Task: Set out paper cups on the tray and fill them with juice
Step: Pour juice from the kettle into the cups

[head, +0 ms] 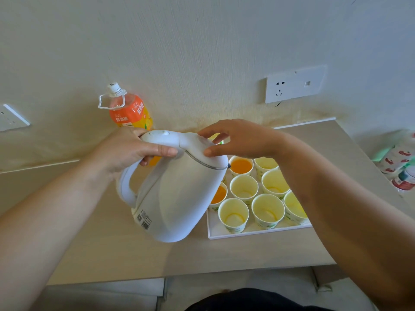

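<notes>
kettle [179,198]: white plastic, smooth, matt with a soft sheen.
band [203,164]: thin grey metal round the kettle's lid seam, slightly shiny.
paper cups [233,215]: thin paper, matt, pale yellow inside, green print outside.
juice [241,166]: orange, opaque, smooth surface.
tray [247,235]: white, smooth, even finish; plastic or lacquered, cannot tell which.
table [134,254]: pale wood-look top, smooth and matt.
bottle [130,112]: clear glossy plastic with a glossy orange label.
cap [114,87]: white ribbed plastic.
wall [202,52]: cream, matt, with a fine rough grain.
socket [295,84]: white smooth plastic, faint gloss.
</notes>
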`<state>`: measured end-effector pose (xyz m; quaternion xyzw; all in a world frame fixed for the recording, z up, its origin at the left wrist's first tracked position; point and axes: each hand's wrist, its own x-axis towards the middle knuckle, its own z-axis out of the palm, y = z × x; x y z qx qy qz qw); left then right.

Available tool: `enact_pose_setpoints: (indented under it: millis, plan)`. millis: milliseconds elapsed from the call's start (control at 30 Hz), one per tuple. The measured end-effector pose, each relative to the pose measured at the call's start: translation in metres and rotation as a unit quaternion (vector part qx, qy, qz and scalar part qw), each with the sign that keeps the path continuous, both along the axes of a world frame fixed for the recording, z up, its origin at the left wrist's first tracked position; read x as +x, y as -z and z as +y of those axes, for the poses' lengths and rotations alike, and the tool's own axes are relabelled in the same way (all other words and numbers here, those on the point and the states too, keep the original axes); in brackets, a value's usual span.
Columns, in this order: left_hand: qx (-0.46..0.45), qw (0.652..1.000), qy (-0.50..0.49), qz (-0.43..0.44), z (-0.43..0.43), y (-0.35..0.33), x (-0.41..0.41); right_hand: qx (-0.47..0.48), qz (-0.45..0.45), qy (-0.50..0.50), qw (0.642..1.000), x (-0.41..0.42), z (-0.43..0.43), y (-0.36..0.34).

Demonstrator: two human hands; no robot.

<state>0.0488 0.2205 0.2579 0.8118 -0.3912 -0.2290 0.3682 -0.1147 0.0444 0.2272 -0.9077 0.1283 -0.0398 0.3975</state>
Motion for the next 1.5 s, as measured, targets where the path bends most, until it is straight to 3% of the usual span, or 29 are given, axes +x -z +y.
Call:
enact_pose_setpoints:
  millis: [733, 1500]
  plan:
    - [0.071, 0.997, 0.026, -0.017, -0.028, 0.007, -0.003, 0.066, 0.001, 0.038, 0.997, -0.018, -0.012, 0.021]
    - [0.102, 0.994, 0.009, -0.046, -0.023, 0.003, -0.019, 0.074, 0.018, 0.038, 0.996, -0.017, -0.007, 0.033]
